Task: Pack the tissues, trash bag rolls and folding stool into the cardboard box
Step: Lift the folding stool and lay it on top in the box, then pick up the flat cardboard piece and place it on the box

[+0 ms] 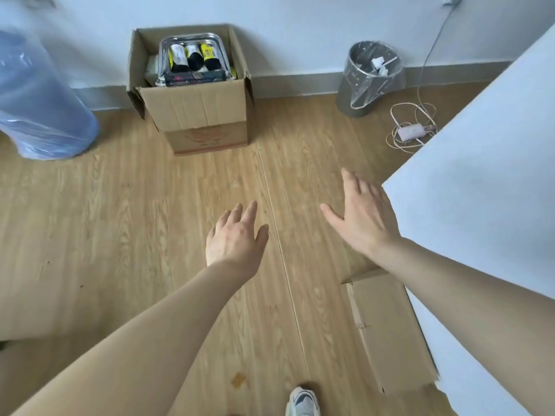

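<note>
left hand (pixel 235 238) spread, right hand (pixel 365 213) spread — both empty, above floor (pixel 120 220)

Just one head-worn wide-angle cam, standing height, tilted forward and down at the wood-plank floor (pixel 150 235); open brown cardboard box (pixel 198 112) sits well ahead by the wall.

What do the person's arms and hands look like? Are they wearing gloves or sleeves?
No gloves and no sleeves show. The left hand and the right hand are both bare, and both forearms are uncovered as far as the picture reaches. No rings, watch or bracelets show on the fingers or wrists. The only clothing in view is a white and grey sneaker at the bottom edge.
</note>
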